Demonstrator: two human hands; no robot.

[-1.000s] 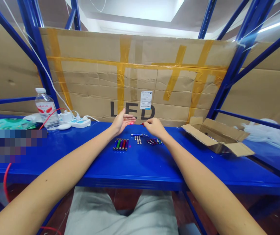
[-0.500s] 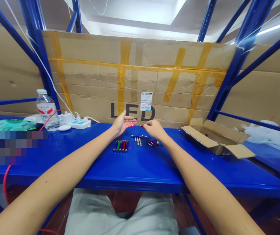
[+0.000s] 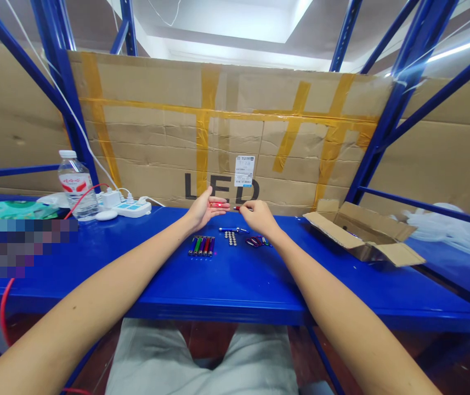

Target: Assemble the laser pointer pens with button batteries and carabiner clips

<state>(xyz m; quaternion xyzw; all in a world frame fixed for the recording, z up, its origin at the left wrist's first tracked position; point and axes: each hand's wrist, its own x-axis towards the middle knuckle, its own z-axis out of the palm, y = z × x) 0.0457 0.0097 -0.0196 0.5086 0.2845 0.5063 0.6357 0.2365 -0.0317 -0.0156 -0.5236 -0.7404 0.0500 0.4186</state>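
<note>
My right hand [image 3: 258,215] is closed around a small red laser pointer [image 3: 238,208], whose tip points left. My left hand [image 3: 207,210] is open, fingers stretched toward that tip, with a bright red spot of light on them. Below my hands, a row of several coloured metal tubes [image 3: 200,247] like laser pointers lies on the blue table [image 3: 235,280]. To their right are several small silver button cells [image 3: 230,238], under a single blue pen-like tube [image 3: 233,230]. Beneath my right wrist sits a cluster of carabiner-like clips [image 3: 255,241], partly hidden.
An open cardboard box [image 3: 362,233] stands at the right, with white plastic wrap [image 3: 444,227] beyond it. At the left are a water bottle [image 3: 77,189], a power strip [image 3: 130,207], a green packet [image 3: 16,210] and a red cable [image 3: 4,307]. A large cardboard sheet [image 3: 156,142] rises behind.
The red spot has shifted slightly up and left across my left fingers. Both hands stay nearly in place, and the view has moved a little.
</note>
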